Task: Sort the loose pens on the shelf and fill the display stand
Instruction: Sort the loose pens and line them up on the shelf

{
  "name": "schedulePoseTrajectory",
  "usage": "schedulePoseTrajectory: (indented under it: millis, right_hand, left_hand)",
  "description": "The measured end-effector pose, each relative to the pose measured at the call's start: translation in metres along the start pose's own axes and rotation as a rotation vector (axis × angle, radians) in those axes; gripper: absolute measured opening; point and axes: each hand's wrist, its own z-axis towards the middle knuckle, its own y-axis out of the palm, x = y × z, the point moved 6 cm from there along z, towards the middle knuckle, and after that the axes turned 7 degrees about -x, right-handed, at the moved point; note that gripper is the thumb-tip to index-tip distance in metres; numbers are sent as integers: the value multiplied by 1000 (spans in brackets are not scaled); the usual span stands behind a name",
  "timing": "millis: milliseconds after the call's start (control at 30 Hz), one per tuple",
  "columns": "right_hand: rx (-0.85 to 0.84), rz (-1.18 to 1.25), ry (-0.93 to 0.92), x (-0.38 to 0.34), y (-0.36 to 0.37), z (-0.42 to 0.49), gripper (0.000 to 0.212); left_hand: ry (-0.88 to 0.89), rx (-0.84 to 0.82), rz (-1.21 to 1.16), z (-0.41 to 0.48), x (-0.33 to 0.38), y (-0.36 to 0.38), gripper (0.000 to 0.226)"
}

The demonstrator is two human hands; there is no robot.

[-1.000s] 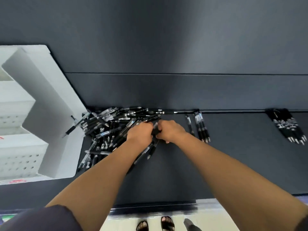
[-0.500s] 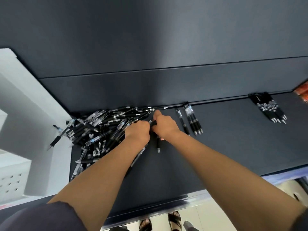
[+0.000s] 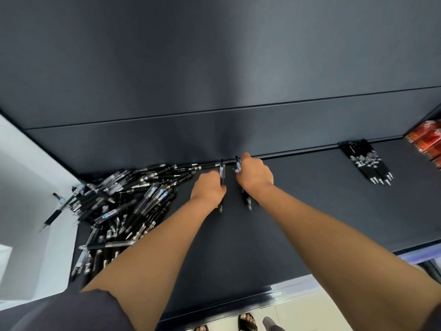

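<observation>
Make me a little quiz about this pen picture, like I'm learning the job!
1. True or false: the big pile of loose pens lies to the left of the left hand.
2. What colour are the packs at the far right end of the shelf? A red, B green, C yellow.
3. Fill in: the neat bundle of pens lies to the ___ of the right hand.

Key: 1 true. 2 A. 3 right.
</observation>
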Motion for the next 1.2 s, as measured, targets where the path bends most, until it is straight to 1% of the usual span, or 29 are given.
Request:
schedulePoseTrajectory:
  millis: [100, 200, 267, 367, 433, 500, 600, 633, 733, 800, 1000, 1100, 1200]
  right_hand:
    - [-29, -71, -1, 13, -2, 6, 25]
    - [-64, -117, -39, 15, 1, 12, 20]
    - [-58, -131, -51, 18, 0, 15, 19]
    - [-61, -144, -3, 30, -2, 21, 31]
    - [-118, -113, 50, 40, 1, 24, 36]
    - [-168, -72, 74, 45, 5, 26, 29]
    - [-176, -54, 52, 47, 5, 29, 9]
    - [-174, -53, 44, 47, 4, 29, 5]
    - [-164, -61, 23, 48, 3, 30, 5]
    - [-163, -85, 8, 49, 2, 29, 10]
    - [-169, -128, -59, 48, -1, 26, 21]
    - [-142, -194, -129, 45, -5, 23, 28]
    - [-90, -246, -227, 37, -12, 17, 28]
  left_hand:
    - [-54, -12, -65, 5, 4, 16, 21]
    - [-75, 9, -72, 11, 8, 26, 23]
    - [-93, 18, -82, 15, 11, 29, 26]
    - [-116, 13, -89, 17, 16, 33, 29]
    - [-127, 10, -100, 17, 20, 36, 30]
    - [-136, 11, -104, 17, 24, 39, 31]
    - [-135, 27, -114, 19, 28, 44, 26]
    - [-132, 33, -124, 20, 29, 44, 24]
    - [-130, 59, -132, 20, 31, 43, 20]
    - [-130, 72, -130, 20, 32, 43, 19]
    - [-140, 86, -39, 15, 32, 41, 23]
    - [-152, 69, 66, 11, 33, 40, 21]
    - [-137, 64, 169, 4, 33, 36, 22]
